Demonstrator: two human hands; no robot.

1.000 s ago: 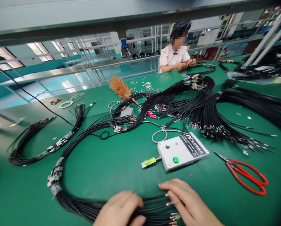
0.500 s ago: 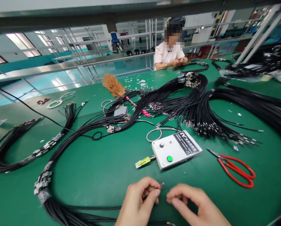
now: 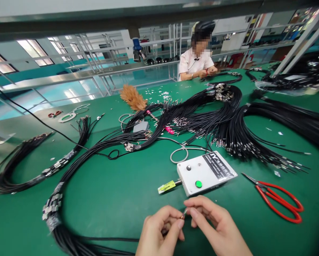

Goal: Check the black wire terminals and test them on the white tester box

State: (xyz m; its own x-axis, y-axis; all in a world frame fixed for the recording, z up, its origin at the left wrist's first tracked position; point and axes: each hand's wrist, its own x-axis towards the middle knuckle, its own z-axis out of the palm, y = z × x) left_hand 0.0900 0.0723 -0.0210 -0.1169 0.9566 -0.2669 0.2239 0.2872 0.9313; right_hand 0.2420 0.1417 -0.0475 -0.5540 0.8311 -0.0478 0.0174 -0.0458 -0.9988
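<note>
Green table [image 3: 116,192] bears black cable bundles [image 3: 229,131], white box [image 3: 206,173], red scissors [image 3: 278,197]

Red scissors [image 3: 278,199] just right of the white control box [image 3: 206,173]. Feather duster [image 3: 132,98] well behind it. Seated person [image 3: 198,60] farther back.

A: Both wrists run off the bottom edge; only the left hand [image 3: 159,233] and right hand [image 3: 215,229] show, partly. What sits between the fingertips?

B: A wire tip [image 3: 184,213], too small to tell its terminal. The wire itself is hidden inside the left grip.

A: And the big cable bundle [image 3: 68,238]?

B: It is cut off by the bottom edge, so its end is out of view. The bundles at right [image 3: 303,121] leave the frame too.

A: The box label [image 3: 219,165]?

B: Print too small to read. The co-worker [image 3: 197,62] has a blurred face, and whatever those far hands hold is too small to make out
</note>
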